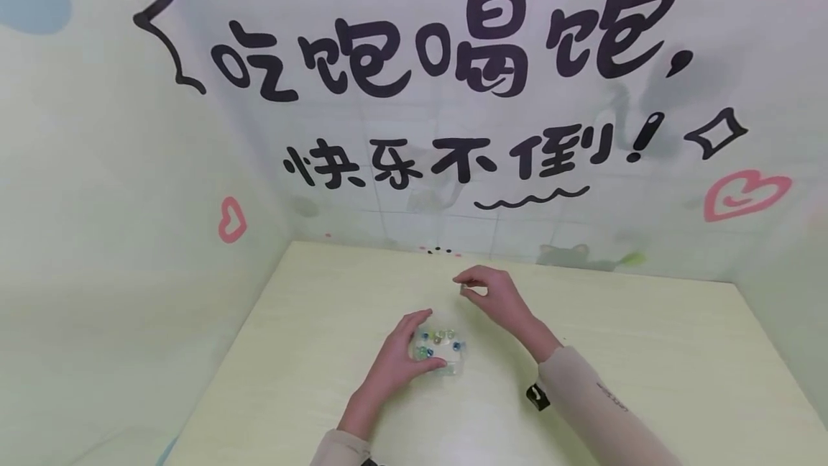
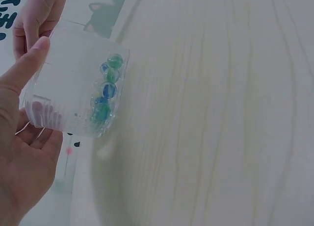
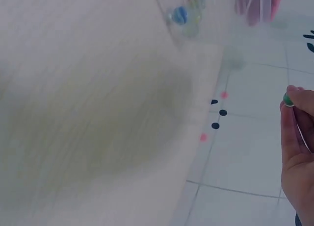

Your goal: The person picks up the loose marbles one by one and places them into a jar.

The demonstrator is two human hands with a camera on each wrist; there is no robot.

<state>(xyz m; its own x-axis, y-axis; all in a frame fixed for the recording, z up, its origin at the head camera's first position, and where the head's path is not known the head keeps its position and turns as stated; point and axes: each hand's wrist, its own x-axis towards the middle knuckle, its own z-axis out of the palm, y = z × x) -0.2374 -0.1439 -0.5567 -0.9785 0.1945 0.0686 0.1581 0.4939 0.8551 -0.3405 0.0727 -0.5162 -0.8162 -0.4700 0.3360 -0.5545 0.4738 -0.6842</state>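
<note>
My left hand (image 1: 399, 352) grips a clear plastic box (image 2: 73, 74), thumb on one side and fingers on the other. Several glass marbles (image 2: 109, 90), green, blue and yellowish, lie along the bottom of the box. To the right of the box and a little farther back, my right hand (image 1: 494, 295) pinches a single green marble (image 3: 288, 99) between thumb and fingertips. In the left wrist view, part of the right hand (image 2: 43, 10) shows behind the box.
A pale wood-grained table (image 1: 310, 286) lies beneath both hands. Behind it rises a light wall panel (image 1: 401, 221) with large black characters and pink hearts. A black strap-like piece (image 1: 537, 397) hangs at the right sleeve (image 1: 591, 401).
</note>
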